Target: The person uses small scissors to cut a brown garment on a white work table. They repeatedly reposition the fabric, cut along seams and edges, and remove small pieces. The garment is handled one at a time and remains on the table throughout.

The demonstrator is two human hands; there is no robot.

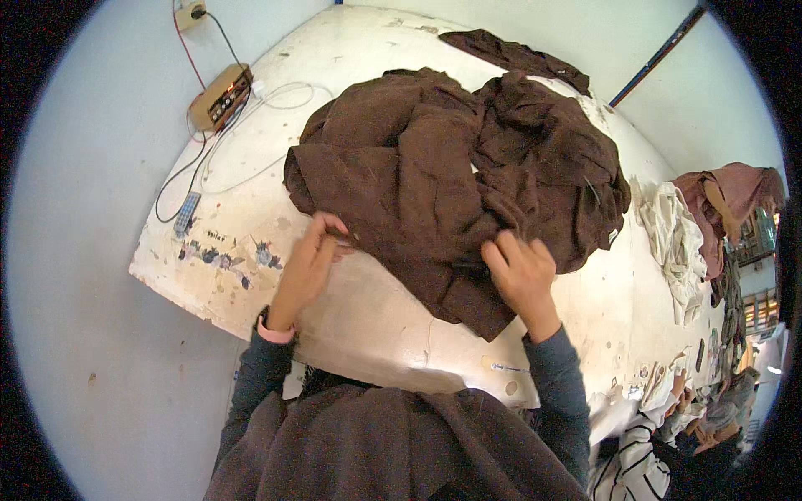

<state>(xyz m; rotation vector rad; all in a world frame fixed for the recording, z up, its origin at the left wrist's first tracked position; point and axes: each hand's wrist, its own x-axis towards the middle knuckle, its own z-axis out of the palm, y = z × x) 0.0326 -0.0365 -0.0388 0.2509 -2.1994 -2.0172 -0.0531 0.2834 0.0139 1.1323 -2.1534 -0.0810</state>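
A large rumpled pile of dark brown cloth [426,159] lies on the worn white table [209,292]. My left hand [317,255] is closed on the pile's front-left edge, its fingers bent around the fabric. My right hand [518,275] grips a fold at the lower middle of the same cloth, with some fingertips hidden in it. A flap of the cloth hangs toward the table's front edge between my two hands.
Another brown cloth [510,54] lies at the back. A tan powered box [221,96] with wires and a small keypad-like object [186,213] are at left. White [677,250] and rust [723,192] garments lie at right, near a co-worker in striped clothing [635,459].
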